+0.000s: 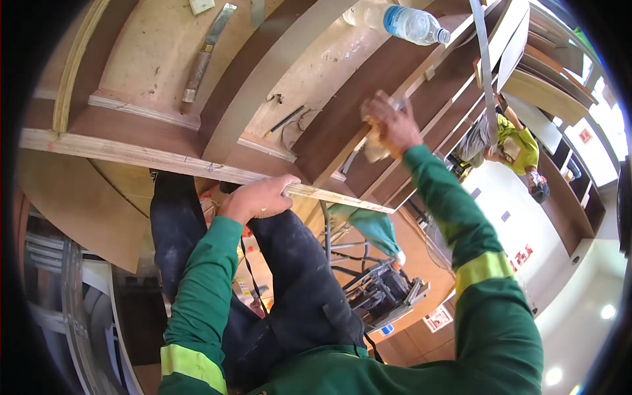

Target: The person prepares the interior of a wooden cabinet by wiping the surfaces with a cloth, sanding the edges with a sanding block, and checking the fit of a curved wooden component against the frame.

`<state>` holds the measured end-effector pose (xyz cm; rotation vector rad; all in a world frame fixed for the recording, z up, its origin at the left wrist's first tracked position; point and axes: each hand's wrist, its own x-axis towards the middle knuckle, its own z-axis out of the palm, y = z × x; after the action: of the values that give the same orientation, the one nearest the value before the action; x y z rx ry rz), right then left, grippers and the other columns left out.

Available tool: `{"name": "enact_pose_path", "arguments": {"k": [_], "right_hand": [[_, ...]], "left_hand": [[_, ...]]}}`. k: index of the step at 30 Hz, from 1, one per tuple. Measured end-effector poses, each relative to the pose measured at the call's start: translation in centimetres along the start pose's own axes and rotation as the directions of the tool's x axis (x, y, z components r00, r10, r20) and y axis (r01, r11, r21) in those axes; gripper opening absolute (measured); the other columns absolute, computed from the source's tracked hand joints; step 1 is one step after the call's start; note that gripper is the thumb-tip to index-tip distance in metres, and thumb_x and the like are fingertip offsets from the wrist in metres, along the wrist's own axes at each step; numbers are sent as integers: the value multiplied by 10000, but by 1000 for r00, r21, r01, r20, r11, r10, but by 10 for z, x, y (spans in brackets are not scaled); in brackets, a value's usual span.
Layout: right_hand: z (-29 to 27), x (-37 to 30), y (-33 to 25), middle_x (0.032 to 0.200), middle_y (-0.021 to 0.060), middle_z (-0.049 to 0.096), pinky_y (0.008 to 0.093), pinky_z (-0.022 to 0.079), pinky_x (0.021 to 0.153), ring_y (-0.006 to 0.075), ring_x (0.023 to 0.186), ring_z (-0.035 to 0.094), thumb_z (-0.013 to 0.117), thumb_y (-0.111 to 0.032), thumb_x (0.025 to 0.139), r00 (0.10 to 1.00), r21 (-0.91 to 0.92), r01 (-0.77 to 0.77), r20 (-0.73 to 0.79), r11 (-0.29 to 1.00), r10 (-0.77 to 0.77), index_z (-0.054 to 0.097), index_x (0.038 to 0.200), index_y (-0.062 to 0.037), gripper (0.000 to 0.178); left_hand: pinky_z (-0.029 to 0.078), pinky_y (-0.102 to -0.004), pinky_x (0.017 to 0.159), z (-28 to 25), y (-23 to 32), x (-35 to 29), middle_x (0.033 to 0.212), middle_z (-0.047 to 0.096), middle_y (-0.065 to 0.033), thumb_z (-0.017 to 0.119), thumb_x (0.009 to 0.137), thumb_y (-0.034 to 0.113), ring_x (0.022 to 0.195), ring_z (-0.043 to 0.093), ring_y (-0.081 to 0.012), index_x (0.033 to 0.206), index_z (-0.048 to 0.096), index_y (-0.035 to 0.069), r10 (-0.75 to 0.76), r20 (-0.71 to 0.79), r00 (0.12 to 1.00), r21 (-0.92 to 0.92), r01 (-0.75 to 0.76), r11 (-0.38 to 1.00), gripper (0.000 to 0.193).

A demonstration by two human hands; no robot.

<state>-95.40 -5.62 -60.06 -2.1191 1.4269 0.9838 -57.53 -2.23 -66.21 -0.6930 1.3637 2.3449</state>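
My left hand [263, 199] is closed round the pale plywood edge [145, 156] of a brown wooden frame, fingers over the rim. My right hand [393, 124], slightly blurred, is at one of the frame's brown slats [368, 89]. It holds a crumpled tan piece [376, 143]; whether this is sandpaper or a rag I cannot tell. In a compartment at the upper left lies a knife [205, 56] with a wooden handle and a broad blade. A pencil [284, 121] lies in the compartment left of my right hand. Across the slats at the top rests a clear plastic bottle [415, 25] with a blue label.
Beyond the frame on the right, a person in a yellow shirt [517, 148] bends down. Wooden boards [546, 89] are stacked at the far right. Below the frame stand a black machine [385, 289] and a teal bag [372, 227]. A curved brown panel [85, 204] is at left.
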Motion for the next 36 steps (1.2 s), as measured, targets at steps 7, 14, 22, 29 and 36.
{"name": "enact_pose_path", "arguments": {"k": [7,14,22,29,36], "right_hand": [[-23,69,182,1541,-11,534,808,232,1115,319,1539,333,528,-63,888,854,-20,-329,-434,944,288,661,1314,-232,476],[26,47,1,1493,132,525,520,315,1195,418,1425,397,694,-224,961,718,417,-344,-460,841,522,765,1130,-181,189],[13,81,-7,1279,235,445,443,421,1059,377,1210,500,753,-229,914,-15,944,-202,-269,260,963,459,1362,74,616],[39,59,-66,1154,278,577,483,471,968,396,1089,597,607,-321,1031,194,949,-315,40,24,980,507,1251,68,458],[60,132,46,856,240,637,484,508,703,396,771,640,553,-294,1045,461,791,-418,-238,446,855,588,1013,39,336]], "left_hand": [[539,-390,869,0,-1,4,1054,714,-157,617,937,238,926,701,-286,1487,491,72,71,11,997,49,-71,996,589],[561,-359,823,-15,22,1,1105,702,-154,640,946,235,804,706,-210,1538,443,70,-167,149,975,-129,187,974,645],[567,-374,835,-21,34,4,1137,714,-165,662,936,252,816,720,-217,1535,448,76,-172,165,971,-100,190,977,660],[561,-373,844,-20,32,4,1110,712,-145,647,948,256,825,705,-215,1528,461,91,-171,185,968,-86,189,978,631],[560,-380,851,-17,2,-14,1094,719,-146,615,962,245,845,695,-219,1528,454,85,-160,66,985,-32,163,986,610]]}}
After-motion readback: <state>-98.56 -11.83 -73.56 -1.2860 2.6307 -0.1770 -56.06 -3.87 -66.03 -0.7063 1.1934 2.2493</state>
